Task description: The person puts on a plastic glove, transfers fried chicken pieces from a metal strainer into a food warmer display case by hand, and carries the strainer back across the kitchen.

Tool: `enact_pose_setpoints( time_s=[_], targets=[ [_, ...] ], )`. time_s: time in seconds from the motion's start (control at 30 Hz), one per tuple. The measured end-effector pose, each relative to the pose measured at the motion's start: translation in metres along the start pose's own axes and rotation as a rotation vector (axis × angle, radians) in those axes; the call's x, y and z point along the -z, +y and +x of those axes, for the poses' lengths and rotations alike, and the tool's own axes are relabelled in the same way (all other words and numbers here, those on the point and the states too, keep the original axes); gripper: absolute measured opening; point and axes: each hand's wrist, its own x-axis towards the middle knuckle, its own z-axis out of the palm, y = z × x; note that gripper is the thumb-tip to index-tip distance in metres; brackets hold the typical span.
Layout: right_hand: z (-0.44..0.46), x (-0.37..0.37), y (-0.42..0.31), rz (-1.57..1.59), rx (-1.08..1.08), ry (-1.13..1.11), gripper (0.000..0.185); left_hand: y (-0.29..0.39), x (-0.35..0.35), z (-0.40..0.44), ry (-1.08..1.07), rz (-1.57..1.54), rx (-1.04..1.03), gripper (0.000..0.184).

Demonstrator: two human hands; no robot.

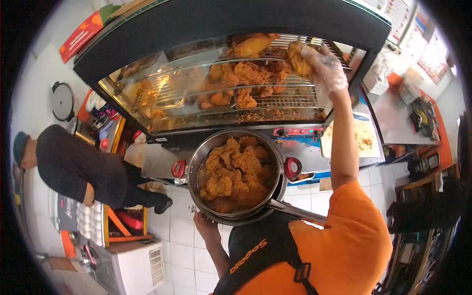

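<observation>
My right hand (325,70), in a clear plastic glove, reaches into the upper right of a glass display warmer (196,127). Its fingers are closed around a piece of fried chicken (298,60). Wire racks inside hold more golden fried pieces (250,73). Lower down, my left hand (206,227) grips the underside of a large metal pot (195,195) in front of my body; its fingers are partly hidden. Crumbed fried chicken (231,169) fills the round pan set in this pot. The pot has red side handles (292,167), and a long metal handle (300,212) points right.
A white cutting board (346,140) with crumbs lies right of the warmer on a metal counter (393,115). At left, a person in dark clothes (81,164) stands near stacked egg trays (91,221) and a white appliance (140,265).
</observation>
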Motion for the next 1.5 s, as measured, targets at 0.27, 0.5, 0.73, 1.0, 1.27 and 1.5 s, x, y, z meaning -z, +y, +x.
enact_pose_setpoints(
  time_s=[0.27,0.5,0.73,1.0,1.27,1.5],
  targets=[
    [0.119,0.044,0.106,-1.151,0.198,0.272,0.046,-0.012,0.021,0.019,-0.079,0.042,0.001,0.057],
    [0.137,0.03,0.085,-1.394,-0.122,-0.129,0.036,-0.028,0.047,0.039,-0.019,-0.037,0.127,0.085],
    [0.114,0.028,0.063,-1.608,0.011,-0.328,0.029,-0.008,0.024,0.025,0.02,-0.05,0.171,0.065],
    [-0.032,-0.081,-0.026,-1.127,0.683,-0.361,0.027,0.001,0.004,0.008,0.004,0.042,0.013,0.052],
    [-0.132,-0.2,0.076,-0.702,0.304,-1.395,0.04,0.008,0.003,0.008,-0.035,0.006,0.107,0.05],
    [-0.133,-0.231,0.141,-0.688,0.609,-1.508,0.036,0.003,0.005,0.007,-0.003,-0.011,0.081,0.052]
  ],
)
